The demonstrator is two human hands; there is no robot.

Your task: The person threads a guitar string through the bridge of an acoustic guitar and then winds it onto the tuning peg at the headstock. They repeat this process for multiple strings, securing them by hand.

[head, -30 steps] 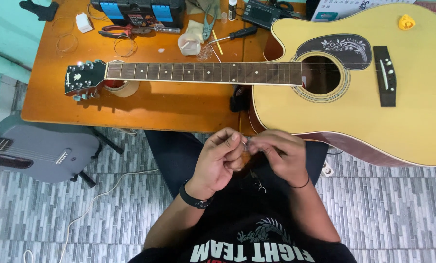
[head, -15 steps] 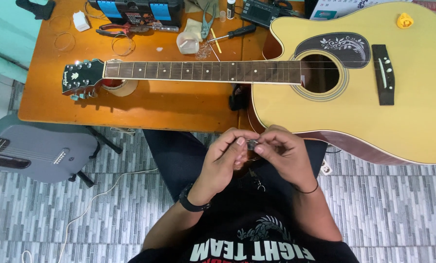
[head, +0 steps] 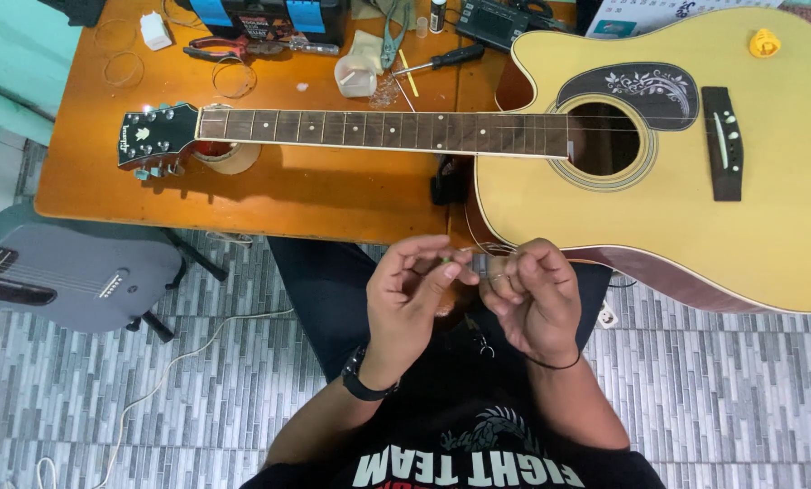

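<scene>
Person is sitting at the counter (head: 242, 195), both hands raised over the lap, just below the counter edge. Left hand (head: 410, 290) is pinching a tiny greenish piece (head: 448, 260) between thumb and forefinger, other fingers loosely curled. Right hand (head: 532, 290) is pinching a small metal part (head: 479, 263) at the fingertips, rest of the fingers half curled. The two hands are nearly touching, a thin guitar string (head: 485, 246) looping above them. Acoustic guitar (head: 659, 154) is lying flat across the counter, body overhanging just beyond the hands. Grey guitar (head: 61, 272) is resting on the floor at left.
</scene>
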